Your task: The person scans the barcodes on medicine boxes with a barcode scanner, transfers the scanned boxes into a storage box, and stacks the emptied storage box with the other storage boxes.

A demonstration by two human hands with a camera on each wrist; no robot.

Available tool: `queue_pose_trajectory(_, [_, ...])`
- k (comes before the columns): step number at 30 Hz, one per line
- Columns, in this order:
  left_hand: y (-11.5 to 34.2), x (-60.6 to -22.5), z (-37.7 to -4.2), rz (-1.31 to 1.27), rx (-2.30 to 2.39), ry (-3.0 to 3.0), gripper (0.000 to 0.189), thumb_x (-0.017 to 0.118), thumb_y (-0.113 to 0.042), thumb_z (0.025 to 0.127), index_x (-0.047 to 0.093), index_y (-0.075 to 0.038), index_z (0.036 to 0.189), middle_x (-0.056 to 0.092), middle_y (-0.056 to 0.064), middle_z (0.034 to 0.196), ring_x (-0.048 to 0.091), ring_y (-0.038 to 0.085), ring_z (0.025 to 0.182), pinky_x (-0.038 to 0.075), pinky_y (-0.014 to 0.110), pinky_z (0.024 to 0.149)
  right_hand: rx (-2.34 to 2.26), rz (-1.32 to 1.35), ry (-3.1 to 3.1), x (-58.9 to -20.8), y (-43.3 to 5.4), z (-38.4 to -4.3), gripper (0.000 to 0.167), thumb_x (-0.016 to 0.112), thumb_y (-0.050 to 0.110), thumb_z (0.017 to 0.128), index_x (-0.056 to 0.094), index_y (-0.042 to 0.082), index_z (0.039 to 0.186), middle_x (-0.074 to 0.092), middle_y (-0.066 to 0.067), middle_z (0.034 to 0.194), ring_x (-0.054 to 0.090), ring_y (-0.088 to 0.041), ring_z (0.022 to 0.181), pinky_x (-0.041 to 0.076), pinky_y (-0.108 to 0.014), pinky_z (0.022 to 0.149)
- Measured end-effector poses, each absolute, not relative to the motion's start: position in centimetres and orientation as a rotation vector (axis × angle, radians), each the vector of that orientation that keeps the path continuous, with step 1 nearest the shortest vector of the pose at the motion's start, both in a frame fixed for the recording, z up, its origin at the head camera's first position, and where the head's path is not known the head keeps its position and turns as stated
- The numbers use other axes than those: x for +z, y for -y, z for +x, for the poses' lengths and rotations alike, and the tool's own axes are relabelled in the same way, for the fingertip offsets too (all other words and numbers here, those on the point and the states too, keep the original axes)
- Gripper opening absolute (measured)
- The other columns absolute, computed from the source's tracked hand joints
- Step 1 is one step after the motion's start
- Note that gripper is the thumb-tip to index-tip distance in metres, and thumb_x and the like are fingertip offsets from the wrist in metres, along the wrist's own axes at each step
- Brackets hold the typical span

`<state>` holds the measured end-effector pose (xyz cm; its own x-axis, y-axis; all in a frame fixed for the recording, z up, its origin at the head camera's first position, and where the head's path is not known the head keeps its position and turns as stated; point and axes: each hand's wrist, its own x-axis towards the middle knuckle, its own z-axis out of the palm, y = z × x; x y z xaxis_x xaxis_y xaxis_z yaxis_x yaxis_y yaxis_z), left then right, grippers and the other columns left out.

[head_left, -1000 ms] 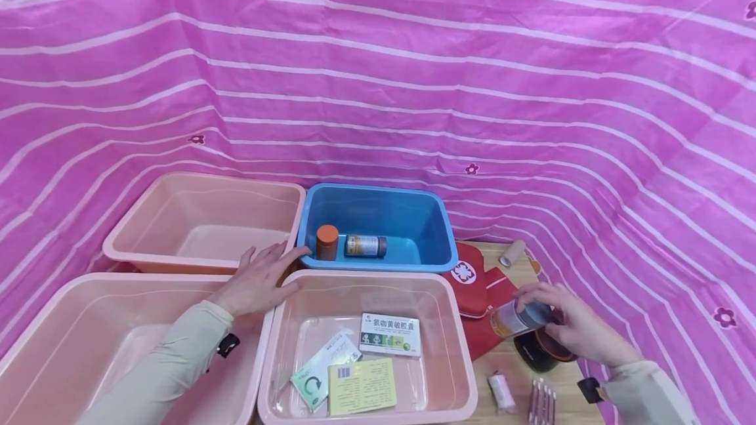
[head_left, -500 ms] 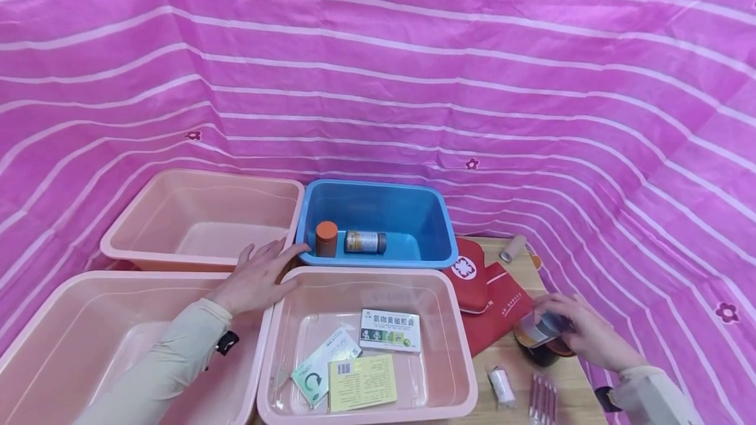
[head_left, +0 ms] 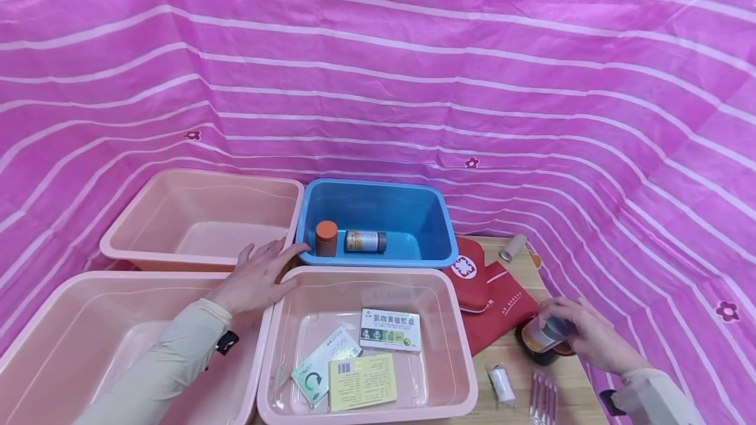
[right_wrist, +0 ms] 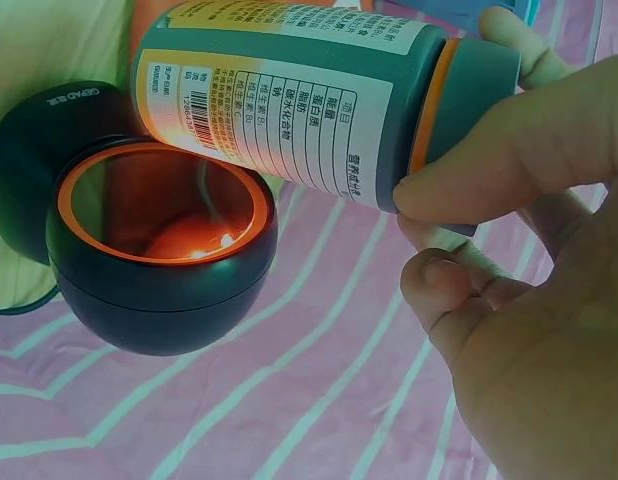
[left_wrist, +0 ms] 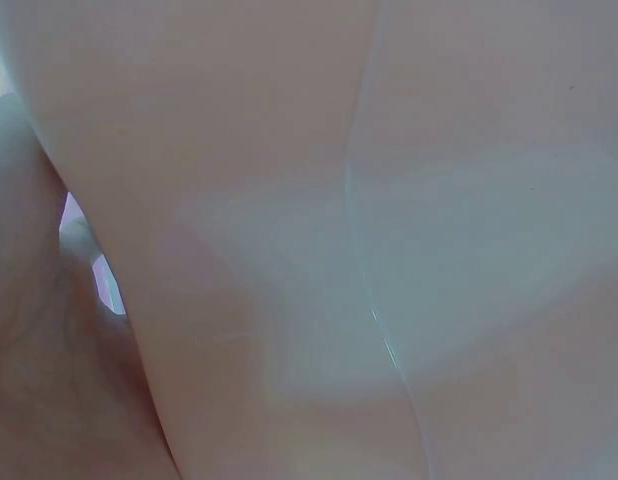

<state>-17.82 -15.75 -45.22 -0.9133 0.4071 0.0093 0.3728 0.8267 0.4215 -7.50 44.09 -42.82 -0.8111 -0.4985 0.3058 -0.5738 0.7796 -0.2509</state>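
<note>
My right hand [head_left: 596, 333] holds a supplement bottle [right_wrist: 279, 110] by its grey cap, thumb on one side and fingers on the other. In the right wrist view the bottle lies tilted, its white and yellow label and a barcode showing. Just beneath it is a black barcode scanner [right_wrist: 154, 310] with an orange ring and a red-lit window. Fingers spread, my left hand [head_left: 254, 281] rests where the bin rims meet, one fingertip at the corner of the blue bin [head_left: 378, 262]. The left wrist view is mostly filled by a pink bin wall [left_wrist: 239, 250].
An orange-capped bottle [head_left: 326, 239] and a lying bottle [head_left: 365, 241] are in the blue bin. Several medicine boxes lie in the near pink bin [head_left: 466, 372]. A red pouch [head_left: 469, 281], a wrapped white roll [head_left: 501, 385] and packaged swabs [head_left: 543, 400] lie on the table.
My right hand has moved the bottle right and down over the scanner, uncovering more of the red cloth. My left hand has stayed in place.
</note>
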Motion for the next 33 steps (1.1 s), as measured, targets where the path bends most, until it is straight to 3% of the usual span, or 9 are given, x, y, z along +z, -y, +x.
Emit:
queue_pose_trajectory(7, [15.8, -45.3, -17.8, 0.626, 0.658, -2.922, 0.067, 0.065, -0.048, 0.097, 0.041, -0.027, 0.156, 0.037, 0.02, 0.163, 0.033, 0.05, 0.148, 0.01, 0.077, 0.118, 0.488, 0.822, 2.758, -42.7, -43.8, -7.6, 0.074, 0.065, -0.025, 0.046, 0.072, 0.014, 0.108, 0.069, -0.003, 0.111, 0.053, 0.0, 0.11, 0.016, -0.003, 0.105])
queue_pose_trajectory(9, [15.8, -45.4, -17.8, 0.629, 0.663, -2.921, 0.066, 0.065, -0.047, 0.097, 0.041, -0.027, 0.156, 0.037, 0.02, 0.163, 0.033, 0.05, 0.147, 0.01, 0.077, 0.118, 0.46, 0.782, 2.795, -42.4, -43.5, -7.5, 0.074, 0.067, -0.023, 0.048, 0.072, 0.017, 0.11, 0.069, -0.002, 0.112, 0.052, 0.0, 0.11, 0.026, -0.007, 0.104])
queue_pose_trajectory(12, [15.8, -45.4, -17.8, 0.629, 0.663, -2.923, 0.067, 0.065, -0.047, 0.097, 0.041, -0.028, 0.156, 0.037, 0.02, 0.163, 0.033, 0.05, 0.147, 0.01, 0.077, 0.118, 0.485, 0.754, 2.85, -41.6, -42.9, -7.6, 0.074, 0.069, -0.022, 0.051, 0.072, 0.021, 0.112, 0.068, -0.001, 0.116, 0.049, 0.004, 0.111, 0.043, -0.014, 0.092])
queue_pose_trajectory(14, [15.8, -45.4, -17.8, 0.633, 0.664, -2.925, 0.067, 0.066, -0.047, 0.097, 0.041, -0.027, 0.156, 0.037, 0.02, 0.163, 0.034, 0.05, 0.147, 0.01, 0.077, 0.118, 0.525, 0.748, 2.87, -40.8, -42.3, -7.7, 0.073, 0.07, -0.02, 0.053, 0.071, 0.025, 0.111, 0.067, 0.001, 0.118, 0.045, 0.008, 0.113, 0.047, -0.017, 0.084])
queue_pose_trajectory(18, [15.9, -45.4, -17.8, 0.641, 0.668, -2.93, 0.067, 0.066, -0.046, 0.097, 0.041, -0.027, 0.156, 0.038, 0.021, 0.162, 0.034, 0.05, 0.147, 0.011, 0.076, 0.117, 0.724, 0.812, 2.863, -39.0, -40.7, -8.4, 0.071, 0.069, -0.02, 0.058, 0.068, 0.027, 0.113, 0.065, 0.004, 0.122, 0.046, 0.009, 0.116, 0.046, -0.018, 0.087])
queue_pose_trajectory(23, [15.9, -45.5, -17.8, 0.64, 0.667, -2.933, 0.066, 0.066, -0.046, 0.097, 0.042, -0.027, 0.156, 0.038, 0.021, 0.162, 0.034, 0.05, 0.147, 0.011, 0.077, 0.117, 1.028, 0.913, 2.857, -36.1, -37.9, -9.7, 0.066, 0.069, -0.018, 0.067, 0.064, 0.019, 0.122, 0.058, 0.011, 0.133, 0.052, 0.0, 0.112, 0.052, -0.021, 0.078])
queue_pose_trajectory(33, [15.8, -45.5, -17.8, 0.631, 0.669, -2.931, 0.067, 0.065, -0.049, 0.097, 0.042, -0.027, 0.156, 0.037, 0.02, 0.163, 0.034, 0.049, 0.147, 0.011, 0.076, 0.118, 1.154, 1.06, 2.833, -33.1, -32.0, -16.2, 0.054, 0.073, -0.007, 0.08, 0.064, 0.016, 0.128, 0.062, -0.006, 0.128, 0.056, -0.018, 0.107, 0.054, -0.029, 0.076])
